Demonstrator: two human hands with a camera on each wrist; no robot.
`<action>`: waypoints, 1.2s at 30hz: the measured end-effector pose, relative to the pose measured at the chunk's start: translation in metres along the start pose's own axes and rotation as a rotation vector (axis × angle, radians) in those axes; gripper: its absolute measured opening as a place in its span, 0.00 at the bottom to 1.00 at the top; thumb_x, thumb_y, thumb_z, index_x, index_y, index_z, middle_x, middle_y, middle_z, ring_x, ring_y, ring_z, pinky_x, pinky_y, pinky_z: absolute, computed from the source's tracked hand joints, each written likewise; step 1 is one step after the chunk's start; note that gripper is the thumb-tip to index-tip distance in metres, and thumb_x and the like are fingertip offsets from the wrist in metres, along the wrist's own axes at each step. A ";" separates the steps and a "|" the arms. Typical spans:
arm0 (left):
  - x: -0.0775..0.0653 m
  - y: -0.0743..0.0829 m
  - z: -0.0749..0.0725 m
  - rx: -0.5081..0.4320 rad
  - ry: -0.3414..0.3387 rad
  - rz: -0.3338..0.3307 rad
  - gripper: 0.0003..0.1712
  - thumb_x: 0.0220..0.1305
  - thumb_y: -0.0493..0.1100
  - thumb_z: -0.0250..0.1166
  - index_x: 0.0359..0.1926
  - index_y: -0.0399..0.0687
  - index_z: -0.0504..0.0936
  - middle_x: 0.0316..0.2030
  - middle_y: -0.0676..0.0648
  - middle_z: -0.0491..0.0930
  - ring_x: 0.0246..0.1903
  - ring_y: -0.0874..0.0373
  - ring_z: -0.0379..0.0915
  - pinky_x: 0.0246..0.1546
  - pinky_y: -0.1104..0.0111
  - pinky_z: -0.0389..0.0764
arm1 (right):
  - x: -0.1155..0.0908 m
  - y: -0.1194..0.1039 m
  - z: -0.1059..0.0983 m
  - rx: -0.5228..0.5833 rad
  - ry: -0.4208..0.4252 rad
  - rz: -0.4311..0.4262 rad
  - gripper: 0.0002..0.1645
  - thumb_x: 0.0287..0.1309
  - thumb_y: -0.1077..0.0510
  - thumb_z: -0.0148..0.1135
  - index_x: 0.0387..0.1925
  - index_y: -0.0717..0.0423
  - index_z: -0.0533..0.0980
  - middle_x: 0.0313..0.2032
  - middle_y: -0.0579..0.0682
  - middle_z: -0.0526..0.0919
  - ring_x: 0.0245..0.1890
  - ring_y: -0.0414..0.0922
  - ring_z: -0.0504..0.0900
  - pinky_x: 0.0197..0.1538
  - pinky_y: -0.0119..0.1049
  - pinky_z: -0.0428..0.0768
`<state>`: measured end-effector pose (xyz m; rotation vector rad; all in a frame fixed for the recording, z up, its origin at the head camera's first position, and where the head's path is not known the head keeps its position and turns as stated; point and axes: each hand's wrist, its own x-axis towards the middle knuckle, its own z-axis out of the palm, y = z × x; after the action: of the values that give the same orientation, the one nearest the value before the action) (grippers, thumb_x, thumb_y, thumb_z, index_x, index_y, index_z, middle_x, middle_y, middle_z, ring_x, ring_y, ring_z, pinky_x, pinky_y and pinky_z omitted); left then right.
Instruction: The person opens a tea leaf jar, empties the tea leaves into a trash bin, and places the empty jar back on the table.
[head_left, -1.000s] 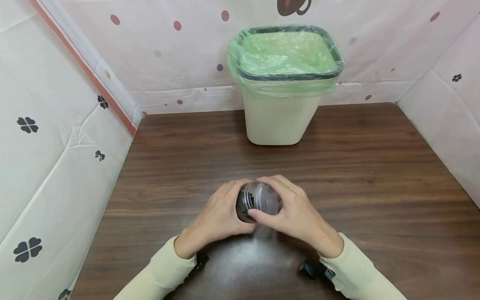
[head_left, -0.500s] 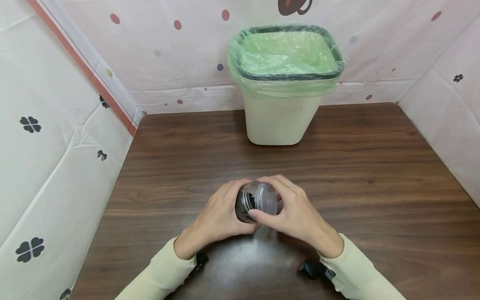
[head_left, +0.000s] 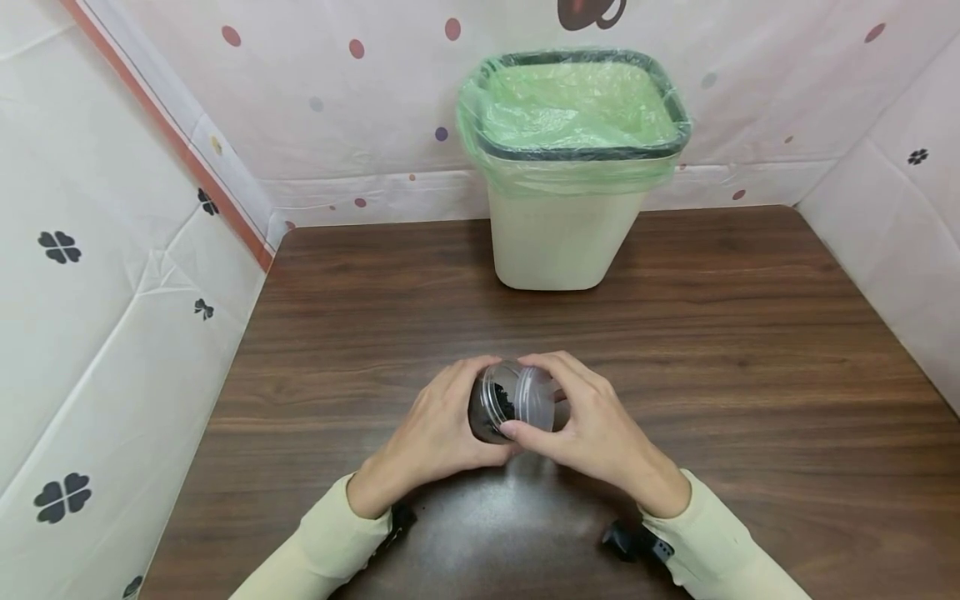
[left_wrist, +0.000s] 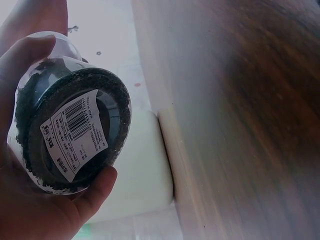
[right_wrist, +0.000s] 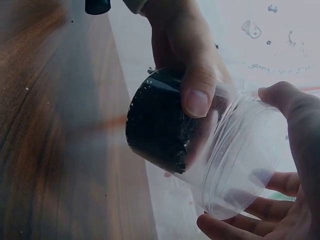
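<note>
Jar (head_left: 498,404) tilted, lid (head_left: 537,400) toward your right

Over the counter (head_left: 315,333), its long axis spans your hands: left grip (head_left: 441,421) curled round the body, right grip (head_left: 588,421) round the lid (whether it's loose, you can't tell).

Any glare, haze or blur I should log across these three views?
Head view: mostly sharp, glare on the table below the jar in frame; left wrist view: table smeared soft, label on the jar's base crisper; right wrist view: dim and hazy, backdrop bright, washed out.
</note>
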<state>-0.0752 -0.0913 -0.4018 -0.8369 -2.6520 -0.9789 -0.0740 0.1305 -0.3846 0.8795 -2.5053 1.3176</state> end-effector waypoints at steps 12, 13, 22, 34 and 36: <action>-0.001 0.000 -0.002 0.002 -0.008 -0.042 0.54 0.37 0.62 0.80 0.65 0.48 0.70 0.54 0.48 0.78 0.52 0.56 0.75 0.53 0.57 0.77 | -0.004 0.001 -0.001 0.019 -0.001 0.019 0.39 0.50 0.47 0.79 0.61 0.54 0.74 0.56 0.44 0.79 0.49 0.40 0.80 0.43 0.36 0.83; -0.001 0.000 -0.003 0.002 -0.009 -0.045 0.54 0.37 0.62 0.80 0.65 0.48 0.70 0.54 0.48 0.78 0.53 0.56 0.75 0.53 0.57 0.77 | -0.004 0.001 -0.001 0.019 -0.001 0.020 0.39 0.50 0.47 0.79 0.61 0.54 0.74 0.56 0.44 0.79 0.49 0.40 0.80 0.43 0.36 0.83; 0.000 0.000 -0.004 0.013 -0.005 -0.035 0.54 0.37 0.60 0.81 0.65 0.47 0.70 0.55 0.48 0.78 0.54 0.55 0.75 0.55 0.57 0.76 | -0.007 0.001 -0.002 0.021 -0.009 0.044 0.39 0.49 0.46 0.79 0.60 0.54 0.74 0.55 0.43 0.79 0.51 0.40 0.80 0.46 0.36 0.83; -0.002 -0.001 -0.004 0.015 0.005 -0.049 0.54 0.38 0.63 0.80 0.65 0.47 0.71 0.54 0.48 0.78 0.54 0.55 0.75 0.54 0.56 0.77 | -0.012 0.004 -0.002 0.042 -0.023 0.069 0.40 0.49 0.45 0.80 0.59 0.55 0.73 0.55 0.45 0.79 0.53 0.41 0.80 0.48 0.35 0.83; -0.002 -0.001 -0.004 0.014 0.002 -0.051 0.54 0.37 0.63 0.80 0.65 0.47 0.71 0.54 0.48 0.78 0.53 0.55 0.75 0.53 0.56 0.77 | -0.013 0.005 -0.002 0.045 -0.021 0.068 0.40 0.48 0.46 0.80 0.59 0.56 0.73 0.54 0.46 0.79 0.53 0.42 0.80 0.48 0.35 0.82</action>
<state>-0.0739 -0.0958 -0.3999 -0.7683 -2.6878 -0.9718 -0.0669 0.1392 -0.3922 0.8280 -2.5530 1.3977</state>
